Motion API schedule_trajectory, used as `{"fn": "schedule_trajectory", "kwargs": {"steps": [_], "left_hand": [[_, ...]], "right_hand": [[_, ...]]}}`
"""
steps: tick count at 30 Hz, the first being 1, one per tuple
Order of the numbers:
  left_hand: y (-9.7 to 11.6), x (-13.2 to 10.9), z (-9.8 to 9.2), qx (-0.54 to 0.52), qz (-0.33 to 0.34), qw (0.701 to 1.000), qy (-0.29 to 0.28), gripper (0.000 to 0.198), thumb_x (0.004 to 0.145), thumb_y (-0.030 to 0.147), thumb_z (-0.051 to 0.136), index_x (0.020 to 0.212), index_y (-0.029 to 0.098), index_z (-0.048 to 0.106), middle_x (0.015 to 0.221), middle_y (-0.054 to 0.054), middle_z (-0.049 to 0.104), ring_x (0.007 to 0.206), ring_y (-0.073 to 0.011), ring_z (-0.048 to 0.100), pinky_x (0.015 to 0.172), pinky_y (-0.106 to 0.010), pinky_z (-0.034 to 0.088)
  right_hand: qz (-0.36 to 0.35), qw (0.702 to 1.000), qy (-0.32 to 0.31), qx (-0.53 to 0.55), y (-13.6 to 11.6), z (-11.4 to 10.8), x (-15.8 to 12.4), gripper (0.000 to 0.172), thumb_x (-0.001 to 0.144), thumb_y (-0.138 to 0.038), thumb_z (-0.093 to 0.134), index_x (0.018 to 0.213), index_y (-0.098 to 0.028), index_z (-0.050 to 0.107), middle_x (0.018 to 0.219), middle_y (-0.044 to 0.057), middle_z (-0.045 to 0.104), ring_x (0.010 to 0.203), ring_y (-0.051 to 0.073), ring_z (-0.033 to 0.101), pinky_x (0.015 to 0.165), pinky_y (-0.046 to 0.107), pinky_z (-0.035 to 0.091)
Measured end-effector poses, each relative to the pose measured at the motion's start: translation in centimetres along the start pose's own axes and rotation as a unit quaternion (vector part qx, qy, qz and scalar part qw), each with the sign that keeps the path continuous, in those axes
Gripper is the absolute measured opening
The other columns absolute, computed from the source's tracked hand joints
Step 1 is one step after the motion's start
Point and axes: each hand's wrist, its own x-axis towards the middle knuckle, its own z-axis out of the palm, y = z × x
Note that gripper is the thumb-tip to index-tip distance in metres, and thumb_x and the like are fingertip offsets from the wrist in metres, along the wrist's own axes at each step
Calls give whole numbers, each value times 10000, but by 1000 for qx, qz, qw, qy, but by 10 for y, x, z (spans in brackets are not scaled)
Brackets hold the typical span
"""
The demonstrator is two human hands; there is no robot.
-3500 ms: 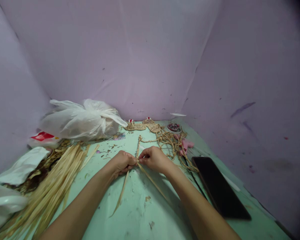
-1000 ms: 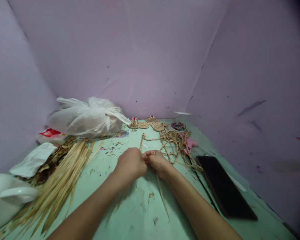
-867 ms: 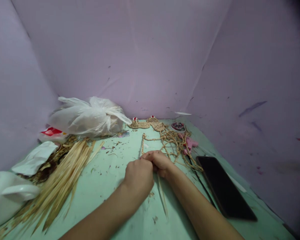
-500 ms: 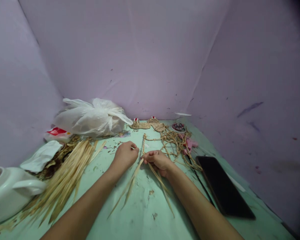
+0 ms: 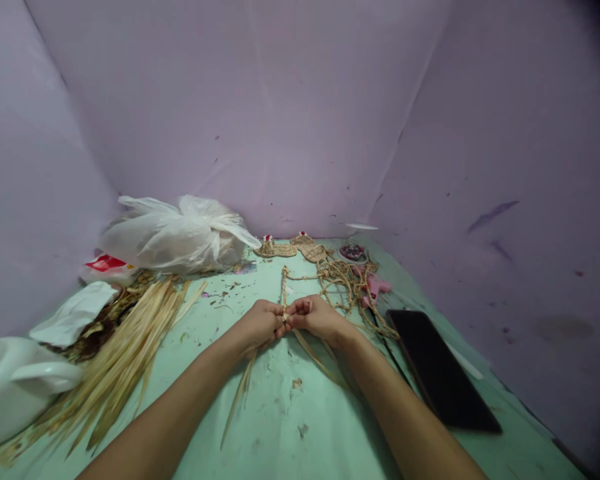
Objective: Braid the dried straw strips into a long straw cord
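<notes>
Head view. Change: the left hand [image 5: 263, 325], apart from the thin tan braided plant-fibre cord [image 5: 285, 291] half a second ago, now meets the right hand [image 5: 316, 316] at its near end. Fingers of both pinch that end; flat straw-coloured loose strands [image 5: 239, 399] trail below each hand. Judged meaning: crossing point secured from both sides, strands parted. Cord runs forward over the pale-green tabletop [image 5: 275, 427], bending right toward a tangled cord heap [image 5: 347, 283].
</notes>
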Motion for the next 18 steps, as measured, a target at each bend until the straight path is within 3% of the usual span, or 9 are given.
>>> {"fn": "schedule_trajectory", "kwargs": {"steps": [7, 10, 12, 15, 18], "left_hand": [[0, -2, 1, 1, 14, 1000, -19, 97, 554, 131, 424, 591, 131, 514, 396, 62, 382, 295, -23, 214, 342, -189, 102], [2, -2, 4, -4, -6, 1000, 2, 91, 611, 202, 442, 580, 144, 506, 391, 60, 380, 284, -32, 199, 339, -202, 95], [1, 0, 7, 18, -10, 999, 49, 156, 650, 238, 435, 535, 147, 490, 374, 54, 366, 294, -41, 212, 350, -208, 119], [-4, 6, 9, 119, 23, 983, 136, 205, 619, 181, 456, 420, 151, 419, 347, 56, 294, 346, -45, 229, 391, -211, 145], [-11, 13, 8, 187, 53, 967, 165, 203, 565, 127, 459, 378, 154, 387, 349, 59, 247, 380, -50, 227, 414, -221, 137]], "right_hand": [[21, 1000, 14, -18, 4, 0, 3, 82, 534, -66, 570, 600, -113, 560, 480, -19, 588, 436, 49, 483, 461, 153, 326], [4, 999, 25, -39, 6, -1, 5, 76, 539, -89, 578, 599, -125, 547, 492, -15, 589, 461, 65, 504, 489, 167, 359], [-11, 995, 34, -94, 7, -1, 6, 59, 557, -105, 565, 614, -122, 565, 519, -1, 602, 484, 79, 515, 505, 179, 375], [-28, 966, 64, -248, 6, 1, 6, 99, 577, -134, 551, 644, -113, 620, 565, 25, 628, 506, 94, 512, 485, 184, 359], [-55, 912, 103, -393, -2, 6, -1, 150, 586, -155, 543, 667, -123, 665, 594, 45, 646, 546, 113, 530, 476, 189, 335]]}}
